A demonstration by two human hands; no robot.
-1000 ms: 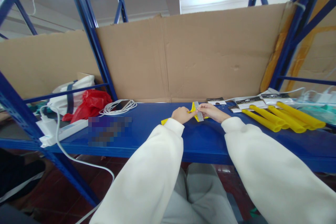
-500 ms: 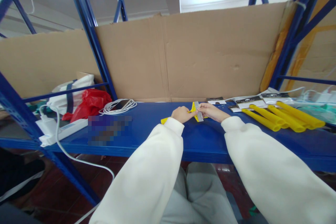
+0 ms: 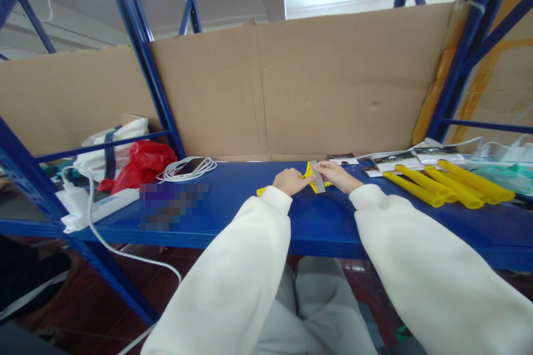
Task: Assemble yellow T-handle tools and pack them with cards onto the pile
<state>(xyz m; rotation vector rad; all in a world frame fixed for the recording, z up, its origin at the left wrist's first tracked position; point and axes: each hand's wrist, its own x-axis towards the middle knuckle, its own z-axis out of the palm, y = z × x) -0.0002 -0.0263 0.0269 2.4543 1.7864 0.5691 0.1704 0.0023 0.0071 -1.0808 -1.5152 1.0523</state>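
Above the blue shelf top, my left hand (image 3: pixel 288 181) is closed around a yellow scraper (image 3: pixel 310 170). Its handle end pokes out to the left of that hand, and its wide head faces right. My right hand (image 3: pixel 334 174) pinches a flat grey metal blade (image 3: pixel 319 180) by its right side. The blade stands nearly upright against the scraper's head, slightly tilted. My left thumb or finger reaches to the blade's left edge. Whether the blade is seated in the head cannot be made out.
Several yellow tubular handles (image 3: pixel 449 186) lie at the right, beside packets with black-and-white labels (image 3: pixel 393 161). At the left are a coiled white cable (image 3: pixel 187 169), a red plastic bag (image 3: pixel 144 163) and a white power strip (image 3: pixel 104 208). Cardboard (image 3: pixel 312 89) walls the back.
The blade has shifted slightly right and tilted a little more, along with my right hand's fingers. My left hand keeps its hold on the scraper.
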